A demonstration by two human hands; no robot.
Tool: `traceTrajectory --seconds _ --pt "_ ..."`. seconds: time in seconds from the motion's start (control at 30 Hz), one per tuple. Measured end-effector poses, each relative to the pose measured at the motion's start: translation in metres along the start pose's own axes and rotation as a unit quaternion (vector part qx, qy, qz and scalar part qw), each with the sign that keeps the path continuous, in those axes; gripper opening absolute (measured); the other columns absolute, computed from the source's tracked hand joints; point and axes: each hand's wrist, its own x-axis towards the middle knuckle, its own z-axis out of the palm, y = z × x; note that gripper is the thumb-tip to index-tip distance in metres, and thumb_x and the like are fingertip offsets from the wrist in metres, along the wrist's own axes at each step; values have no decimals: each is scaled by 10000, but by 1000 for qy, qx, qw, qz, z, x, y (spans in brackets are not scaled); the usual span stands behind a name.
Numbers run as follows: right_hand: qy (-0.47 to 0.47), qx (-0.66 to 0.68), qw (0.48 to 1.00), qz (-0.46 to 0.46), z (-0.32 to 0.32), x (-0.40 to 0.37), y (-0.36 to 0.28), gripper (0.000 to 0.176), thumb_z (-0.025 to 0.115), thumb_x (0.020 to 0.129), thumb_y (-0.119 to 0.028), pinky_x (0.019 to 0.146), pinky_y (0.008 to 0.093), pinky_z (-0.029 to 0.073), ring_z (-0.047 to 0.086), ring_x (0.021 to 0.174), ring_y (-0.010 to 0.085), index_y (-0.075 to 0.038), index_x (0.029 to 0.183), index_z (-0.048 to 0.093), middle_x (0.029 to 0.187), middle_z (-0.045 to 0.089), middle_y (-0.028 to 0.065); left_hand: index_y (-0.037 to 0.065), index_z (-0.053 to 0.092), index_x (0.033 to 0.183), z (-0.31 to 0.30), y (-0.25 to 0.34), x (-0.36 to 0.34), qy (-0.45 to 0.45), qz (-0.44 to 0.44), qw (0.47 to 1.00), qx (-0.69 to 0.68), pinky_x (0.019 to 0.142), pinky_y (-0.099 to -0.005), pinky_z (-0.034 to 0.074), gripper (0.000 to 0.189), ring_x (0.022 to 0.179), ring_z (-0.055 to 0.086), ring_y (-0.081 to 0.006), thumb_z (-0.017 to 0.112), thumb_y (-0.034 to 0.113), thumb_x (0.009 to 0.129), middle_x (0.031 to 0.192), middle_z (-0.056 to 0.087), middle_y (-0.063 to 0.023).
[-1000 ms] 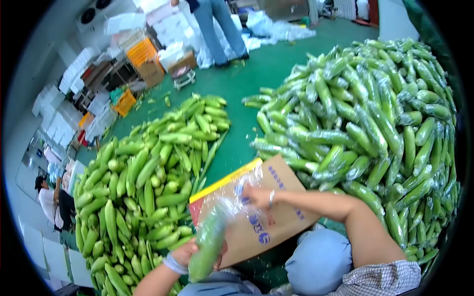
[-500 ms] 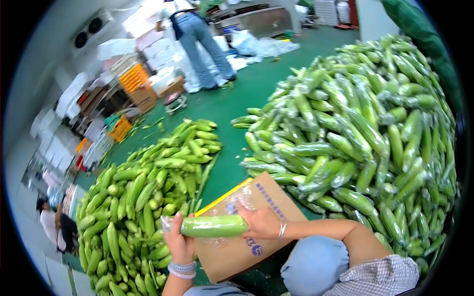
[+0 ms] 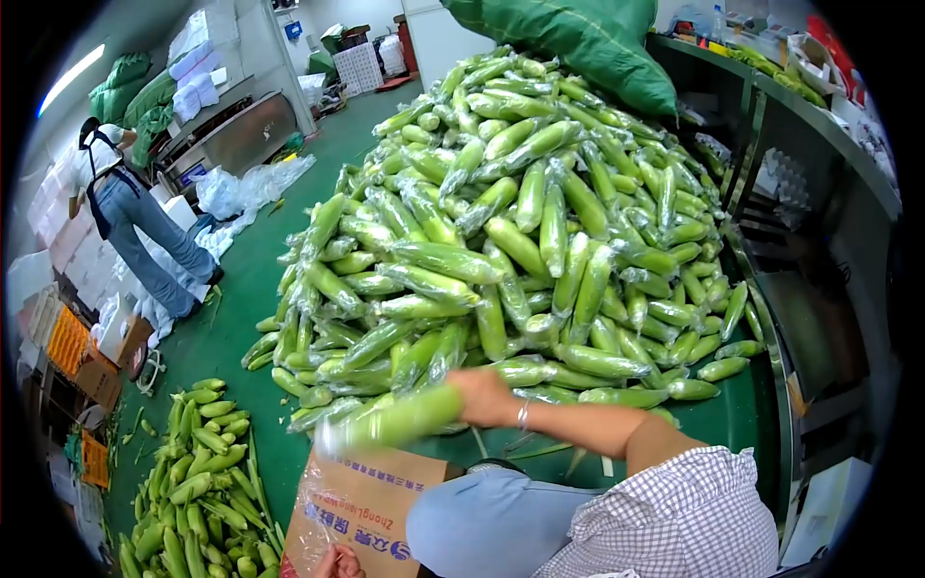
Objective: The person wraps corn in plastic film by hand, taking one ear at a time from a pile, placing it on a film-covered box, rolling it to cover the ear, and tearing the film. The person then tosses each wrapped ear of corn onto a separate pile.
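Observation:
My right hand (image 3: pixel 487 397) grips one end of a green ear of corn (image 3: pixel 395 422) wrapped in clear plastic, blurred by motion. It is held in front of a large pile of plastic-wrapped corn (image 3: pixel 540 241). Below it lies a brown cardboard box (image 3: pixel 376 482) with blue and red print, and some clear plastic film (image 3: pixel 313 515) is on top. My left hand (image 3: pixel 337 562) is at the bottom edge over the cardboard, fingers curled beside the film. Whether film is between those fingers is hidden. A pile of unwrapped corn (image 3: pixel 198 482) lies at lower left.
A stuffed green sack (image 3: pixel 578 53) rests behind the wrapped pile. A dark metal shelf unit (image 3: pixel 752 125) stands along the right. At left a person (image 3: pixel 135 212) stands by white boxes, and an orange crate (image 3: pixel 67 342) is among stacked cartons. Green floor (image 3: pixel 260 246) lies between.
The view has swung right. Both hands were on the wrapped corn; my left hand has let go and dropped to the cardboard, while my right hand has carried the corn toward the wrapped pile.

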Motion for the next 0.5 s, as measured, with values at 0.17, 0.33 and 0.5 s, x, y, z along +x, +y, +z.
traceTrajectory --seconds 0.17,0.33,0.5 --pt "271 148 928 208 -105 58 66 406 708 696 -365 622 337 475 598 667 193 -7 858 607 767 635 86 80 498 832 -7 -8 -10 24 2 999 26 368 -204 267 223 417 338 -89 427 270 924 570 394 16" --pt "293 302 852 312 -149 66 128 266 600 822 -273 421 246 387 423 452 57 -18 884 561 747 555 20 72 508 864 -17 -16 -16 4 18 999 48 373 -208 267 204 424 331 -89 456 262 913 558 377 11" --pt "-197 -152 963 101 -88 -81 68 255 542 772 -332 580 429 471 579 651 348 -87 802 605 728 610 161 68 512 855 -5 -22 -26 41 46 991 120 371 -210 267 191 420 321 -88 480 251 902 545 369 5"
